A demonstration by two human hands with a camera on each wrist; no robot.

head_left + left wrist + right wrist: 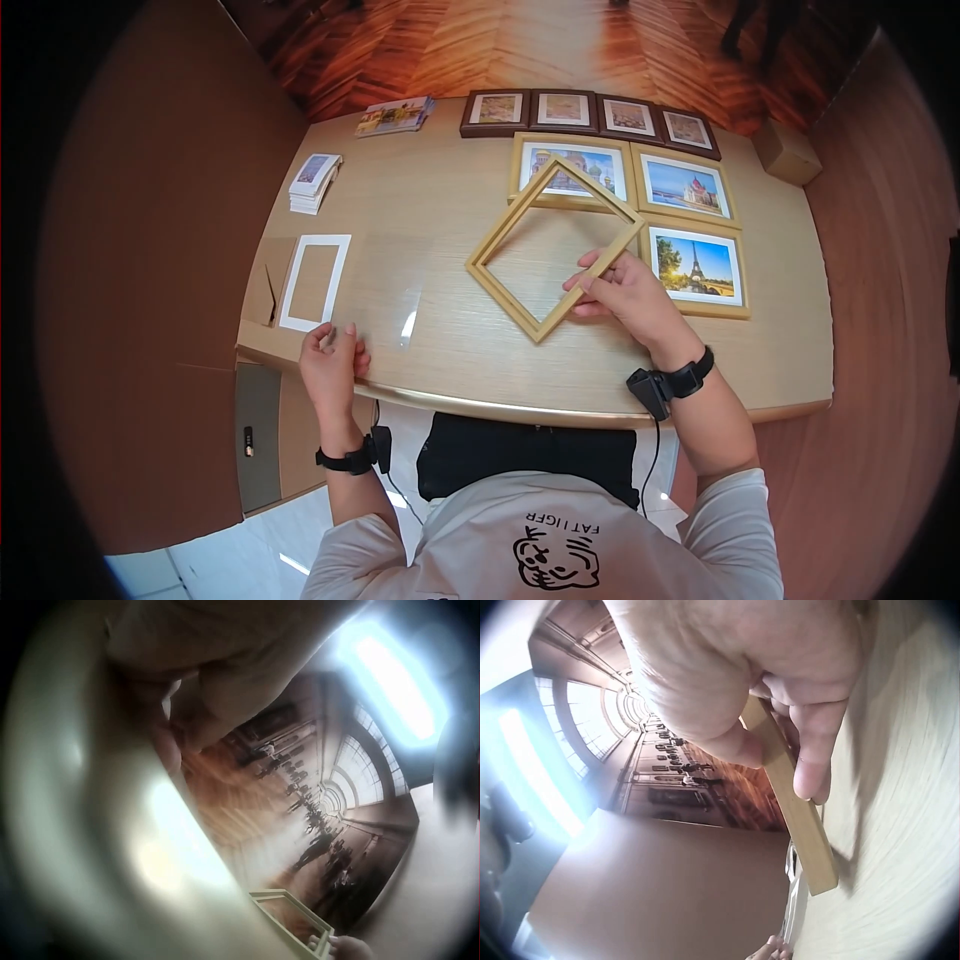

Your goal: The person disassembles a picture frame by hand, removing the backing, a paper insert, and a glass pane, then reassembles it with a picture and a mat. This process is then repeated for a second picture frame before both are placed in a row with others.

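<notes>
A framing workbench: framed pictures [690,188] and photo stacks [314,182] cover the table [440,200].

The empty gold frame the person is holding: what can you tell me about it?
The empty frame is a light gold rectangle of four narrow moulded bars, wood by the look, with no picture, glass or backing, so the table shows through. It is turned cornerwise like a diamond. The right hand pinches its lower right bar, fingers curled round it.
</notes>
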